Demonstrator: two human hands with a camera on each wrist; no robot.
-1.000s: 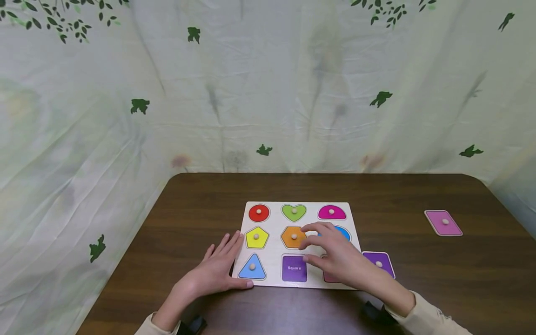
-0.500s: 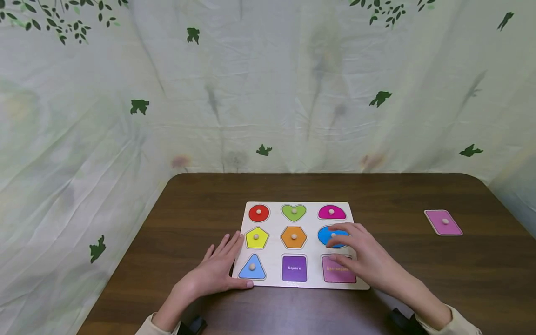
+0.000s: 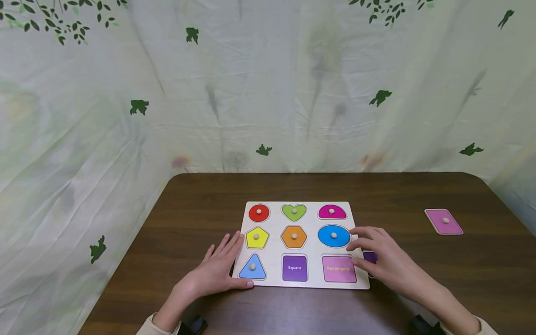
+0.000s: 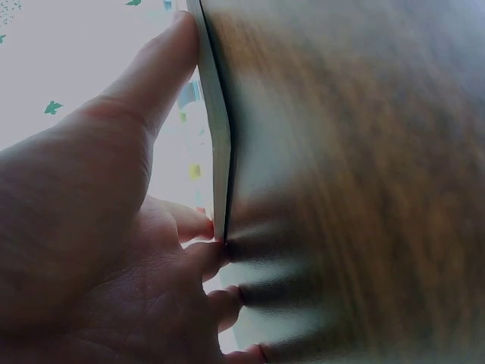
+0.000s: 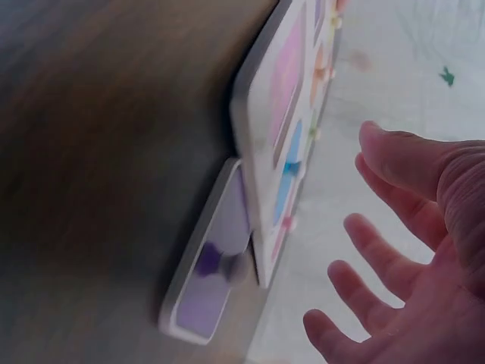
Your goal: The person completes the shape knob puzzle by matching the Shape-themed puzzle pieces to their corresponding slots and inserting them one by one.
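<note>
A white shape puzzle board (image 3: 274, 260) lies on the table, with knobbed pieces in most of its recesses. The square recess (image 3: 294, 274) and the rectangle recess (image 3: 339, 276) hold no piece, and their printed words show. My left hand (image 3: 219, 270) rests at the board's left edge, fingers straight, thumb on the near corner. My right hand (image 3: 383, 256) hovers by the board's right edge, fingers loosely bent and holding nothing. Partly hidden under it in the head view lies the purple square piece (image 5: 201, 311), flat beside the board, its knob (image 5: 236, 268) showing in the right wrist view.
A pink rectangle piece (image 3: 445, 228) with a knob lies apart at the table's right. The brown table (image 3: 201, 195) ends at a pale curtain (image 3: 284, 93) with leaf prints behind it.
My right hand has moved right, from above the board's middle to its right edge over the purple piece. The left hand and the board have stayed put.
</note>
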